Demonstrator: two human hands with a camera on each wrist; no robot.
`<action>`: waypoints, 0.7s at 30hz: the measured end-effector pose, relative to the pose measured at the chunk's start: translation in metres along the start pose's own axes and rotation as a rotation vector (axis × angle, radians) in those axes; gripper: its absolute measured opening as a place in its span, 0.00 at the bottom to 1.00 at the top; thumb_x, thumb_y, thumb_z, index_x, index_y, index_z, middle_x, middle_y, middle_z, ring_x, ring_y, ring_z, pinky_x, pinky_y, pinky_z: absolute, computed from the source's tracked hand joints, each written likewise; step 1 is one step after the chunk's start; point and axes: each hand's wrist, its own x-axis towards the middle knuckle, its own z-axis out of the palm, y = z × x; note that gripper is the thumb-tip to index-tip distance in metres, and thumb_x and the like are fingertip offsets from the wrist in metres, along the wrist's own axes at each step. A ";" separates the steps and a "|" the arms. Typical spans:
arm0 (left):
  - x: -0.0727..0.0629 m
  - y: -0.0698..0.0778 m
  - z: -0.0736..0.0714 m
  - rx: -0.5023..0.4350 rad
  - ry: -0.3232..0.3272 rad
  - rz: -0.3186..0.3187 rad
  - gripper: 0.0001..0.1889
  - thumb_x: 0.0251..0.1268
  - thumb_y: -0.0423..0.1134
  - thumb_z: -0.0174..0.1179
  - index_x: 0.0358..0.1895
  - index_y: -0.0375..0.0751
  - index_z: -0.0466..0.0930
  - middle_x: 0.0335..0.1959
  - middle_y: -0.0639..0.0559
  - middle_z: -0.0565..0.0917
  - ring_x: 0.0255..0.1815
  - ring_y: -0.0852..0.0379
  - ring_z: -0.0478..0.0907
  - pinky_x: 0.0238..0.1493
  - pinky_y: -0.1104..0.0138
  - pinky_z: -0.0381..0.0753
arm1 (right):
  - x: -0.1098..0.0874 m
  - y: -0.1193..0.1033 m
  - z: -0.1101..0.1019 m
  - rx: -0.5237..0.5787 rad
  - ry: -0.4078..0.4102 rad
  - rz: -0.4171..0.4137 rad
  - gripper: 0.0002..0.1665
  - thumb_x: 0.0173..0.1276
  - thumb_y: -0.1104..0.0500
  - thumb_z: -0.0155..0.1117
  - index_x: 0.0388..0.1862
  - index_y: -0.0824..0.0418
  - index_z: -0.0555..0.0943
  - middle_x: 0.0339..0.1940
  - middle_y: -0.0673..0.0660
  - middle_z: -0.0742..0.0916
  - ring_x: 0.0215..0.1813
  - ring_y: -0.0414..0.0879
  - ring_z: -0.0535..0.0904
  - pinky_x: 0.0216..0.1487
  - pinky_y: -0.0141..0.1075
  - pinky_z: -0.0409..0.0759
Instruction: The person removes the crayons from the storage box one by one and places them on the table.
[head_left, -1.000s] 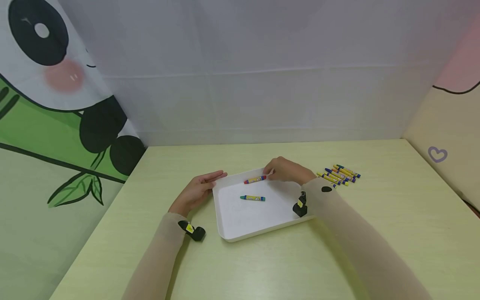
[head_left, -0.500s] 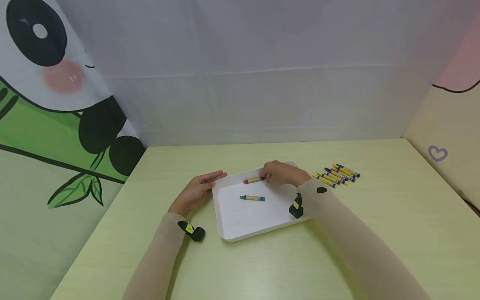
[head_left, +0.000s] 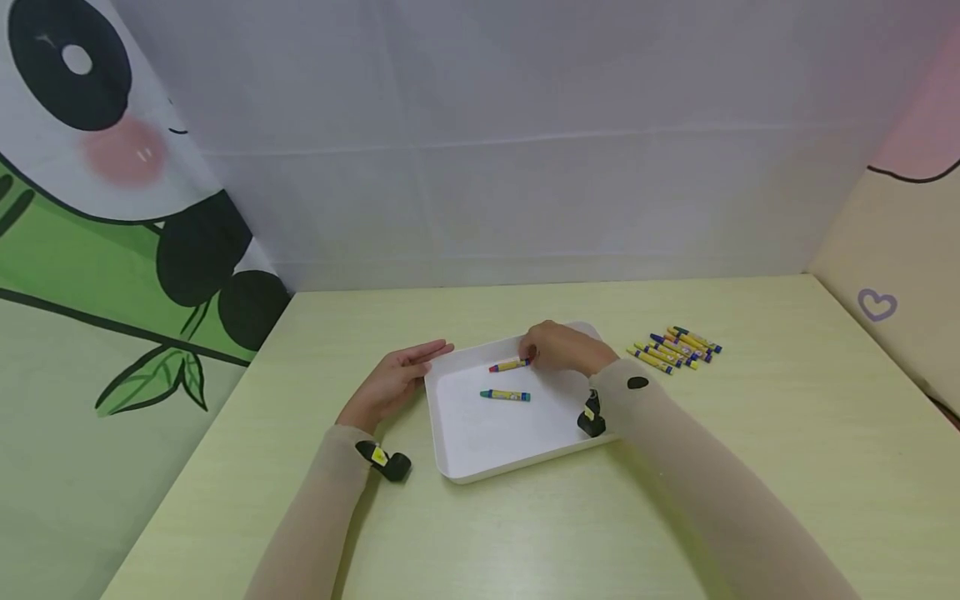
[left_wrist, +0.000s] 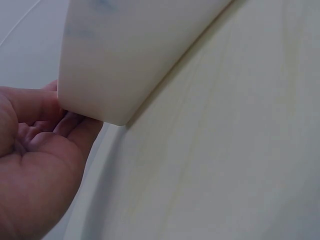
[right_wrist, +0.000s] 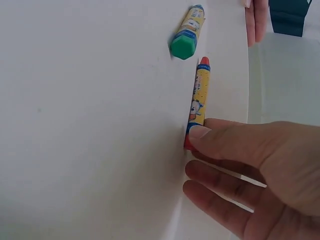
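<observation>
A white tray [head_left: 480, 446] lies slightly turned on the table. At its far left corner my left hand [head_left: 385, 385] holds the rim; the left wrist view has the thumb against the tray wall [left_wrist: 107, 75] and fingers behind the corner. My right hand [head_left: 566, 347] reaches over the tray's far side. Its thumb and index finger pinch the end of a red crayon [head_left: 507, 366], clearly seen as a red crayon [right_wrist: 199, 95] in the right wrist view. The crayon lies low along the far wall. Closer to the tray's middle rests a green crayon [head_left: 506, 396], apart from the red one.
Several more crayons [head_left: 673, 348], in yellow wrappers, lie in a loose group on the table [head_left: 765, 433] right of the tray. A grey-white cloth backdrop [head_left: 525, 208] rises behind the table's far edge, with painted panels at both sides.
My right hand has shifted a little left and lower over the tray, and the red crayon has moved slightly toward the green one. The left hand and tray look unchanged.
</observation>
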 end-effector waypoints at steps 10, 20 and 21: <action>-0.001 0.002 0.001 -0.007 0.008 -0.013 0.24 0.74 0.26 0.41 0.72 0.37 0.61 0.72 0.45 0.66 0.75 0.51 0.60 0.72 0.60 0.62 | 0.002 0.002 0.003 0.035 -0.015 0.012 0.05 0.65 0.66 0.64 0.37 0.56 0.83 0.36 0.52 0.82 0.42 0.46 0.73 0.45 0.35 0.74; -0.001 0.003 0.001 -0.007 -0.005 -0.005 0.24 0.74 0.26 0.41 0.72 0.36 0.60 0.73 0.44 0.65 0.75 0.50 0.59 0.73 0.58 0.60 | -0.006 0.003 -0.006 0.060 -0.010 -0.032 0.08 0.64 0.66 0.64 0.40 0.57 0.86 0.40 0.52 0.84 0.42 0.45 0.75 0.46 0.35 0.77; -0.001 0.003 0.001 -0.010 -0.005 -0.005 0.24 0.74 0.26 0.41 0.72 0.36 0.60 0.73 0.44 0.65 0.75 0.50 0.59 0.73 0.58 0.60 | -0.008 0.003 -0.008 0.064 -0.007 -0.039 0.08 0.64 0.66 0.64 0.40 0.57 0.86 0.40 0.52 0.85 0.42 0.45 0.75 0.46 0.35 0.77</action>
